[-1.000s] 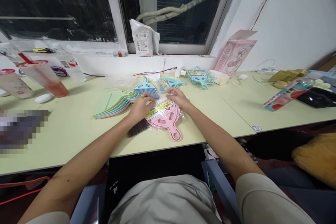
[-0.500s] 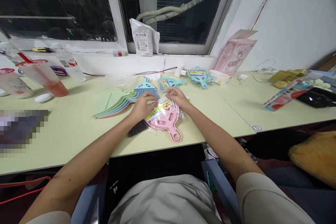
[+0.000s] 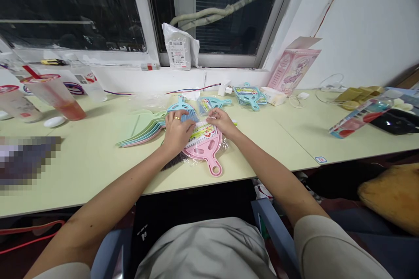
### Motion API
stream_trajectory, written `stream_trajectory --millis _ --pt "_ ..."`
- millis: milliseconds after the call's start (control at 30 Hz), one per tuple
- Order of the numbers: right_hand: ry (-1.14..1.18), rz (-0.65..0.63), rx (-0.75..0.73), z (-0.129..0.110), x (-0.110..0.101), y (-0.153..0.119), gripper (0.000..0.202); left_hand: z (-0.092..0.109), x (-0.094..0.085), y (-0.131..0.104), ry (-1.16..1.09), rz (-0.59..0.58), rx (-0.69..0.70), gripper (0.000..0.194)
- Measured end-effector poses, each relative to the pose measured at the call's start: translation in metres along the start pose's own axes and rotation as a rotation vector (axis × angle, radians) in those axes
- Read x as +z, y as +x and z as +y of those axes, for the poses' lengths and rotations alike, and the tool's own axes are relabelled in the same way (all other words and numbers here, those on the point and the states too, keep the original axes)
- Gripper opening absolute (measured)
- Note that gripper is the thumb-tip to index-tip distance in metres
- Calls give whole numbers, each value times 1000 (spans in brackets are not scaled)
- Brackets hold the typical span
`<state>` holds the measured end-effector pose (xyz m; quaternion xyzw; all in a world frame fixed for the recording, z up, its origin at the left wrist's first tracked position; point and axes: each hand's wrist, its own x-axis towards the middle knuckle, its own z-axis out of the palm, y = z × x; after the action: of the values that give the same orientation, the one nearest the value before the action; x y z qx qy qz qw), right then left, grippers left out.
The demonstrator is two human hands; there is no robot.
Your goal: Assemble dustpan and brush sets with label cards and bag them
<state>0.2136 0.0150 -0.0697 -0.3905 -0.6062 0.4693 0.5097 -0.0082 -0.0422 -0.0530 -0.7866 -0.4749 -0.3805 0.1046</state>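
A pink mini dustpan-and-brush set (image 3: 207,150) lies in a clear plastic bag on the table before me, its handle toward me. A printed label (image 3: 203,132) with green and red shows through the bag's far part. My right hand (image 3: 223,124) pinches the bag at its upper right edge. At the upper left edge, my left hand (image 3: 176,133), with a gold ring, has bent fingers and its thumb against the bag; its fingertips are partly hidden. Dark brush bristles (image 3: 173,161) show below the left wrist. A blue brush (image 3: 182,105) lies just beyond the left hand.
Nested pastel dustpans (image 3: 144,128) lie left of my hands. Bagged blue sets (image 3: 250,96) are at the back, another (image 3: 212,103) nearer. Drink cups (image 3: 59,98) stand at left, a pink box (image 3: 294,67) at back right. The table's front edge (image 3: 229,183) is close to me.
My left hand has shifted slightly up and left, its fingers now pointing more away from me. The pink set's handle has swung a little left. My right hand stays nearly in place.
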Motion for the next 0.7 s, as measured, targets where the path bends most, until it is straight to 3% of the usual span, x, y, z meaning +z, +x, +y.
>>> stream_trajectory --millis 300,467,700 --pt "0 27 24 -4 1 -2 33 5 -5 1 -40 -144 39 23" --pt "30 30 43 -6 2 -3 32 3 -4 3 -94 -155 -6 13" --pt "86 64 77 -10 -5 0 40 -11 -6 8 -162 -173 -88 16"
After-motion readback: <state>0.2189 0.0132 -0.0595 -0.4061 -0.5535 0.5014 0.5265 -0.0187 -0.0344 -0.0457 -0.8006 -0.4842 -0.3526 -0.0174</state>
